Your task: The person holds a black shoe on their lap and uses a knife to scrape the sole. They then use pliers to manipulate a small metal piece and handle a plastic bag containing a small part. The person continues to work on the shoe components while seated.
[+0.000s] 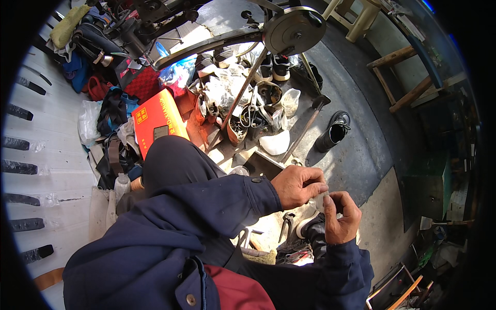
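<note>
My left hand [298, 187] and my right hand [342, 217] meet in front of my knees, fingertips almost touching. Both are closed in a pinch, thumb against forefinger. Whatever lies between the fingertips is too small to make out. Below them, on the floor, a pair of pincers [287, 226] lies with its handles apart. Close by is a dark shoe with a white edge [309, 227], partly hidden by my right arm. Beyond my hands a single black leather shoe [335, 133] stands on the grey floor.
A red box [159, 121] lies left of a heap of shoes and plastic bags [232, 88]. Above hangs a machine's round metal wheel [294, 32] on its arm. Wooden stool legs [398, 77] stand far right, a green box [428, 186] below them. Strap-like dark strips [19, 167] line the left.
</note>
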`<state>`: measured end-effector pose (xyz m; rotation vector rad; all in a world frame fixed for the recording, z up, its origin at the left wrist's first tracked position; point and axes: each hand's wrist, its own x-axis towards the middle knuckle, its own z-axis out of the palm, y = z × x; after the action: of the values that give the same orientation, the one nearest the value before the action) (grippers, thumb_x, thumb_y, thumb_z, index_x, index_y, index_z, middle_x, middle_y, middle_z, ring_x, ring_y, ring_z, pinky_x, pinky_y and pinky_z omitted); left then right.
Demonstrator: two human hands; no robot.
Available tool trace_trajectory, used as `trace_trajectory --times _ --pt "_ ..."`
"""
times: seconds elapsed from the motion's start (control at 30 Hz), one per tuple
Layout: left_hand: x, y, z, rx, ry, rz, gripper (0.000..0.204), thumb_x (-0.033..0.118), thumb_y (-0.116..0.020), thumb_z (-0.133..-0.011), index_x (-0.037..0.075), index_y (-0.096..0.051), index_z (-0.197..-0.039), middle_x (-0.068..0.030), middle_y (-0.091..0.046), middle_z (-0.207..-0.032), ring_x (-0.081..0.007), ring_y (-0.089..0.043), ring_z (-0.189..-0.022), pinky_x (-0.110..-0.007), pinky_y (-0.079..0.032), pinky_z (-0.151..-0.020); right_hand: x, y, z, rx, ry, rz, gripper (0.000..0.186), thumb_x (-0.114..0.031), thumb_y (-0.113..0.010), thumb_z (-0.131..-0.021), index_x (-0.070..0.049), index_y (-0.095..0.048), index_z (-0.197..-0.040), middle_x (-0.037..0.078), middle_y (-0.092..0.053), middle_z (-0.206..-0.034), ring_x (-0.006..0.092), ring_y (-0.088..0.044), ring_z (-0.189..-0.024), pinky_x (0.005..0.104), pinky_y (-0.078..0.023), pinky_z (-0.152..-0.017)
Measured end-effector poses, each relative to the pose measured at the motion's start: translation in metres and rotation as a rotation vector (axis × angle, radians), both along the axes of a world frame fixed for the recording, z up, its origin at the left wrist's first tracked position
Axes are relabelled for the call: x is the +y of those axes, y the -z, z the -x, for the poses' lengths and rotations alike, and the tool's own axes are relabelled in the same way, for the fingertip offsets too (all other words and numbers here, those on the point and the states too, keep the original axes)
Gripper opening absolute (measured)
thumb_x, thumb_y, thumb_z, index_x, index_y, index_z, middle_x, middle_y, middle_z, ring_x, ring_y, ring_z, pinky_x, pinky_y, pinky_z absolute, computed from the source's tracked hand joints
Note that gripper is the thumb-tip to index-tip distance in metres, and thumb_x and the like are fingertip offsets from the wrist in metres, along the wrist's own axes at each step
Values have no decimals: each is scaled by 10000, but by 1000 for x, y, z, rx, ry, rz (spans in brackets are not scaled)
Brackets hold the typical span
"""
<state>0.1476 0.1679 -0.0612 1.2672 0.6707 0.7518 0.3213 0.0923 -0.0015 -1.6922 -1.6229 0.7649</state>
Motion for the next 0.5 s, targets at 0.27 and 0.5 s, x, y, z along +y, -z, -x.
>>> trace_trajectory --times 0.27,0.5 --pt "0 -2 1 6 4 12 176 150 -668 -993 -1 -656 -904 -51 -625 -706 -108 -563 -663 -300 -480 -634 0 1 -1 8 1 13 122 -76 -682 -976 36 -659 -933 57 -651 -764 103 -581 -707 263 -480 -670" --pt "0 -1 1 -3 14 16 176 150 -666 -994 -1 -654 -906 -54 -624 -709 -110 -565 -669 -300 -482 -638 0 0 -1 -3 -4 6 125 -78 -681 -976 37 -657 -932 65 -657 -767 116 -589 -711 269 -485 -672"
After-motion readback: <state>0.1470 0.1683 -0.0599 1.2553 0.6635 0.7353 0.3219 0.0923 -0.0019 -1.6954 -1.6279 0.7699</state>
